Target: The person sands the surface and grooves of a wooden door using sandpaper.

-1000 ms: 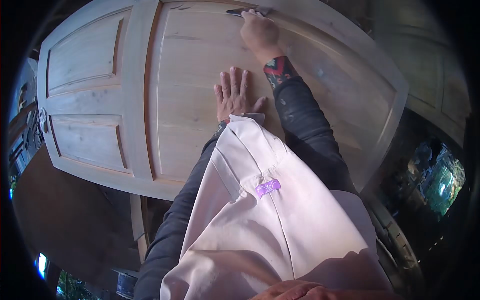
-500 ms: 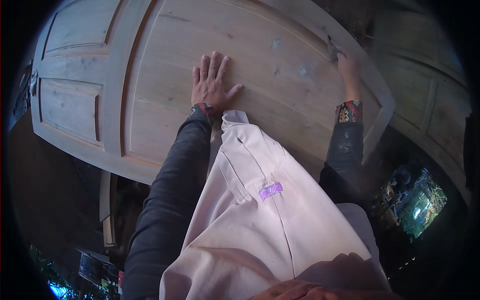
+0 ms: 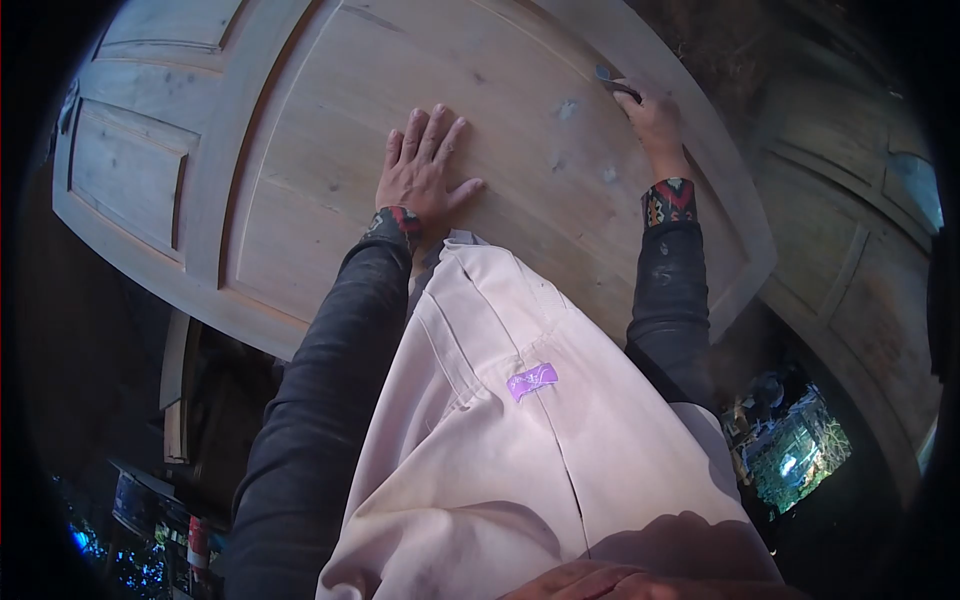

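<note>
A pale wooden panelled door (image 3: 480, 60) lies in front of me, with raised panels and frame strips. My left hand (image 3: 421, 168) rests flat on its large panel, fingers spread, holding nothing. Near the panel's far right edge, my right hand (image 3: 655, 118) is closed round a dark, thin, curled piece, perhaps sandpaper (image 3: 618, 84). Its palm side is hidden. Pale bluish spots mark the wood between the two hands. A light pink cloth garment (image 3: 500, 420) with a purple label hangs below my face, close to the door's near edge.
Another panelled door (image 3: 840, 250) stands at the right. Wooden boards (image 3: 177, 380) are below the door at the left. A dark container (image 3: 140, 500) and a red and white object (image 3: 198, 545) are at the lower left. Bright foliage shows through an opening at the lower right.
My right hand has gone from the top of the panel to its right edge, then a little left and down. The view has shifted; my left hand stays flat on the panel.
</note>
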Action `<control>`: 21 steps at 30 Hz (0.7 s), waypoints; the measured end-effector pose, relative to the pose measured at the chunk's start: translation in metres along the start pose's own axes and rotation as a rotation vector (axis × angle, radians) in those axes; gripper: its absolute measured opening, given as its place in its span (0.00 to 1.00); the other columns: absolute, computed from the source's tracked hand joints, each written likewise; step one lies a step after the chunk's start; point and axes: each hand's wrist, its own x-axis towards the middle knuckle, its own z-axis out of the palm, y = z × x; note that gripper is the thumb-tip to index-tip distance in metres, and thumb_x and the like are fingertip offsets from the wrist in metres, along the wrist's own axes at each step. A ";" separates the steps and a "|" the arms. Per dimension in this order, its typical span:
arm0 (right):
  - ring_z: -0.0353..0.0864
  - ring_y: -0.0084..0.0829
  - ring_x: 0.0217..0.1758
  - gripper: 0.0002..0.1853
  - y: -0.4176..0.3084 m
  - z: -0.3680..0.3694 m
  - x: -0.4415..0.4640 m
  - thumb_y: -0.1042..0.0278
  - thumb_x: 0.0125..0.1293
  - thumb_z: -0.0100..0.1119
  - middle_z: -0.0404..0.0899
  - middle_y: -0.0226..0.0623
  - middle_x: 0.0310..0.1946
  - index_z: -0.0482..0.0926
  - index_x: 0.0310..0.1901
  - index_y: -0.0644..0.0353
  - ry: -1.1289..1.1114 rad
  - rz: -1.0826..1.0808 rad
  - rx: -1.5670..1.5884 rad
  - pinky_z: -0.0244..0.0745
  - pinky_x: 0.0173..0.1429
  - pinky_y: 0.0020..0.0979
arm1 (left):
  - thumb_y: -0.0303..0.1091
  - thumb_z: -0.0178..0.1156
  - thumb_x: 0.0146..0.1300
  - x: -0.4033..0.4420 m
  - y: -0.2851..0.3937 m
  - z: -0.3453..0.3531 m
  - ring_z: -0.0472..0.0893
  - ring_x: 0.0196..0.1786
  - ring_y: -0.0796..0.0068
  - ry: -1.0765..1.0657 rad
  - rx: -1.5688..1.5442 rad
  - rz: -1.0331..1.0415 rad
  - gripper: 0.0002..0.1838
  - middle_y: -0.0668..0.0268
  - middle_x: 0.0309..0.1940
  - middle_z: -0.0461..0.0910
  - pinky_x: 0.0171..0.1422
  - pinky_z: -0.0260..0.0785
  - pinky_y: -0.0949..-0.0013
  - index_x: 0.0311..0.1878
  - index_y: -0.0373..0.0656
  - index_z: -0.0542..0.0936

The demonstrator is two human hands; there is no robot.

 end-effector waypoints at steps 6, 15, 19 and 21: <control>0.81 0.47 0.38 0.13 -0.067 0.047 0.064 0.58 0.60 0.61 0.83 0.46 0.36 0.85 0.45 0.50 0.004 -0.060 -0.101 0.76 0.44 0.35 | 0.64 0.56 0.59 0.001 -0.002 -0.002 0.41 0.79 0.60 -0.017 -0.050 -0.005 0.44 0.67 0.78 0.46 0.80 0.32 0.51 0.75 0.60 0.55; 0.83 0.31 0.34 0.19 -0.047 0.020 0.064 0.57 0.56 0.65 0.85 0.37 0.33 0.84 0.50 0.50 -0.197 0.123 -0.068 0.75 0.44 0.30 | 0.64 0.58 0.57 0.001 -0.007 0.002 0.45 0.79 0.60 0.004 -0.080 0.016 0.45 0.67 0.77 0.48 0.79 0.36 0.49 0.75 0.60 0.56; 0.83 0.33 0.34 0.15 -0.035 0.032 0.070 0.58 0.57 0.64 0.85 0.38 0.34 0.85 0.46 0.50 -0.243 0.150 0.124 0.75 0.44 0.32 | 0.64 0.57 0.58 0.001 -0.008 0.002 0.46 0.79 0.59 0.005 -0.080 0.021 0.45 0.67 0.77 0.48 0.78 0.39 0.48 0.75 0.59 0.54; 0.84 0.37 0.35 0.15 -0.077 0.035 0.081 0.57 0.59 0.62 0.85 0.39 0.34 0.85 0.47 0.50 -0.207 0.136 0.065 0.76 0.45 0.34 | 0.65 0.56 0.58 0.001 -0.008 0.003 0.46 0.79 0.60 0.000 -0.090 0.018 0.45 0.67 0.77 0.48 0.78 0.39 0.47 0.75 0.60 0.54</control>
